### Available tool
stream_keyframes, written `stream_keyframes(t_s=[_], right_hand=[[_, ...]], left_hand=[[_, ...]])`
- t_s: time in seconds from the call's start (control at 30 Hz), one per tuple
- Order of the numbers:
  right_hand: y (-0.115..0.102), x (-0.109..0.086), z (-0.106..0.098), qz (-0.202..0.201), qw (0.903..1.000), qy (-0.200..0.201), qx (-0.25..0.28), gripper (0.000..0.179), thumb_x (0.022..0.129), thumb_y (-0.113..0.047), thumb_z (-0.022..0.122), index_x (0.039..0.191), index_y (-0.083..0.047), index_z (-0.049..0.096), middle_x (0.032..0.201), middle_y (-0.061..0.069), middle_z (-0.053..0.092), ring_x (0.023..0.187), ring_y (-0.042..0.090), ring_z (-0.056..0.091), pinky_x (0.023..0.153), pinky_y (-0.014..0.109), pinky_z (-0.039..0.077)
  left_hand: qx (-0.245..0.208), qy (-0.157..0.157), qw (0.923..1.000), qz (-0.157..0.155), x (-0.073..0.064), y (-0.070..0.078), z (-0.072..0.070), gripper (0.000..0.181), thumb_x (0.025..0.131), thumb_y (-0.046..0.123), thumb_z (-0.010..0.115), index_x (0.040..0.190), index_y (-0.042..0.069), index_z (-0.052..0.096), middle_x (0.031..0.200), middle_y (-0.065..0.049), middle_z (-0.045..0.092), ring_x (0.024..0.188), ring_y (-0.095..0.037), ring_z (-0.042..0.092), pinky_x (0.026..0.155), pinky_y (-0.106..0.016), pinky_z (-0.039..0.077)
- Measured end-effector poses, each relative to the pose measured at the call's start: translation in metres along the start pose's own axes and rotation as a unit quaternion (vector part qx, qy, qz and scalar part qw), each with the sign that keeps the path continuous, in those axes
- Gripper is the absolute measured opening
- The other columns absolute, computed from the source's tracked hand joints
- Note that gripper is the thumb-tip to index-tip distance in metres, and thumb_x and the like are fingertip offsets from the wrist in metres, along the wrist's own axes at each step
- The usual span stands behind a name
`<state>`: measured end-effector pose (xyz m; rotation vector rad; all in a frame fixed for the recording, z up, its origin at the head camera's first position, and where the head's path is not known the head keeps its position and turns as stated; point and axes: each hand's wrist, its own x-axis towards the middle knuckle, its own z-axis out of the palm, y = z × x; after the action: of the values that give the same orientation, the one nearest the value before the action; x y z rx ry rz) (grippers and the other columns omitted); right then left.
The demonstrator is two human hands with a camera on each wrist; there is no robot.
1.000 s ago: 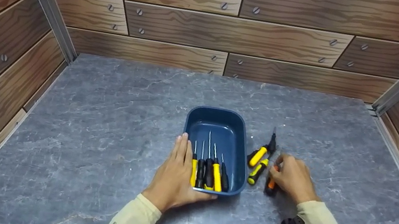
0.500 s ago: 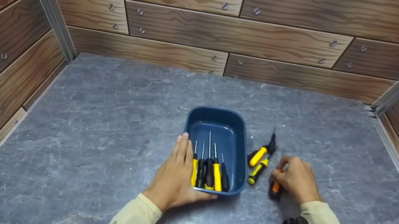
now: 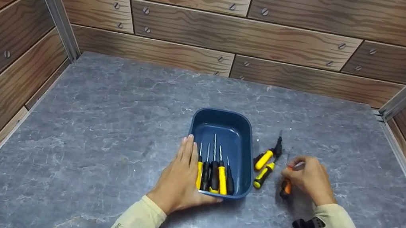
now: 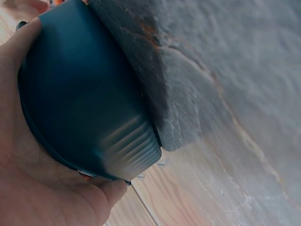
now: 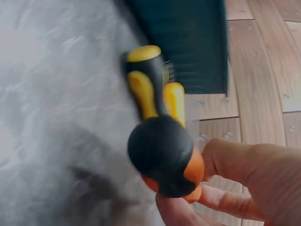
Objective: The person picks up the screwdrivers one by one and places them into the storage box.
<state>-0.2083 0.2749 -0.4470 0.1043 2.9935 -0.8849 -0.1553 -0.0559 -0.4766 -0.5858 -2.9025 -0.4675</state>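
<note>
A dark blue plastic bin (image 3: 240,144) holds several screwdrivers (image 3: 221,177) with black or yellow handles, shafts pointing away. My left hand (image 3: 177,180) lies against its near left corner, fingers straight along the left side and thumb along the near wall. In the left wrist view, that hand (image 4: 51,197) spans the bin's outer wall (image 4: 80,89). To the right of the bin, my right hand (image 3: 309,180) pinches an orange-and-black screwdriver (image 3: 286,188) between thumb and fingers. Its rounded black handle end (image 5: 160,153) faces the right wrist camera.
Between the bin and my right hand lie several loose screwdrivers, among them a yellow-and-black one (image 3: 264,175), a yellow-handled one (image 3: 263,160) and a black one (image 3: 278,145). Wood-patterned panels (image 3: 184,26) enclose the grey marbled tabletop (image 3: 126,118).
My right hand has moved a little to the right with the orange-and-black screwdriver, away from the loose ones. My left hand stays on the bin, and the head view has shifted slightly.
</note>
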Motion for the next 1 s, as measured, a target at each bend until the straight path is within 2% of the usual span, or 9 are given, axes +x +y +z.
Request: stream_keyframes(t_s=[0.13,0.23,0.43,0.53,0.63,0.73,0.87,1.0], right_hand=[[-0.016,-0.001,-0.007,-0.013,0.9994,0.008,0.031,0.023,0.080,-0.019,0.076,0.097,-0.004,0.072,0.089,0.013,0.075,0.079,0.025,0.068,0.068,0.034,0.051],[-0.031,-0.002,-0.008,-0.043,0.9971,0.010,0.061,0.024,0.083,-0.015,0.076,0.102,-0.001,0.073,0.093,0.016,0.076,0.080,0.026,0.072,0.069,0.035,0.054],[-0.057,-0.004,0.000,-0.097,0.9901,0.025,0.099,0.018,0.082,-0.008,0.077,0.099,0.000,0.076,0.087,0.010,0.077,0.073,0.018,0.072,0.074,0.033,0.054],[-0.070,-0.003,0.008,-0.121,0.9868,0.032,0.103,0.013,0.080,-0.007,0.076,0.093,-0.003,0.077,0.082,0.006,0.076,0.070,0.014,0.069,0.071,0.026,0.051],[-0.082,-0.002,0.018,-0.136,0.9836,0.021,0.116,0.012,0.080,-0.006,0.075,0.091,-0.003,0.076,0.081,0.005,0.075,0.068,0.014,0.069,0.063,0.022,0.052],[-0.093,-0.001,0.028,-0.154,0.9807,0.007,0.120,0.014,0.079,-0.005,0.074,0.093,-0.001,0.076,0.082,0.007,0.076,0.068,0.016,0.070,0.062,0.024,0.055],[-0.105,0.001,0.041,-0.187,0.9792,0.006,0.077,0.015,0.077,-0.005,0.074,0.092,-0.001,0.076,0.083,0.006,0.076,0.070,0.017,0.070,0.066,0.032,0.058],[-0.112,0.002,0.054,-0.214,0.9768,0.014,0.000,0.008,0.077,-0.005,0.075,0.085,-0.003,0.076,0.076,0.003,0.073,0.069,0.018,0.066,0.067,0.039,0.055]], left_hand=[[-0.002,-0.001,1.0000,-0.003,0.001,0.000,0.000,0.139,0.068,0.088,0.064,0.154,-0.014,0.023,0.163,-0.032,0.008,0.152,-0.044,0.012,0.121,-0.043,0.024],[0.000,0.001,1.0000,-0.005,0.001,0.000,0.000,0.139,0.067,0.088,0.065,0.153,-0.014,0.025,0.164,-0.032,0.009,0.152,-0.043,0.013,0.121,-0.043,0.026],[-0.006,-0.001,1.0000,-0.006,0.001,0.001,0.001,0.139,0.066,0.087,0.067,0.153,-0.014,0.025,0.164,-0.031,0.009,0.152,-0.044,0.014,0.120,-0.045,0.029],[-0.007,0.002,1.0000,-0.004,0.001,0.000,0.001,0.139,0.066,0.087,0.067,0.153,-0.014,0.025,0.164,-0.032,0.010,0.151,-0.044,0.015,0.120,-0.045,0.029],[-0.009,0.000,1.0000,-0.003,0.001,0.000,0.001,0.140,0.066,0.087,0.066,0.154,-0.014,0.024,0.164,-0.032,0.009,0.151,-0.044,0.015,0.120,-0.045,0.028],[-0.009,-0.001,1.0000,-0.001,0.001,0.000,0.001,0.140,0.067,0.088,0.065,0.154,-0.014,0.024,0.163,-0.032,0.009,0.151,-0.044,0.014,0.120,-0.045,0.027],[0.001,0.007,1.0000,0.004,0.001,0.000,0.001,0.139,0.067,0.088,0.064,0.152,-0.015,0.026,0.162,-0.034,0.012,0.151,-0.045,0.017,0.121,-0.045,0.026],[0.004,0.014,0.9999,0.008,0.002,-0.001,0.001,0.138,0.068,0.088,0.064,0.152,-0.016,0.027,0.161,-0.035,0.014,0.150,-0.046,0.019,0.121,-0.045,0.027]])
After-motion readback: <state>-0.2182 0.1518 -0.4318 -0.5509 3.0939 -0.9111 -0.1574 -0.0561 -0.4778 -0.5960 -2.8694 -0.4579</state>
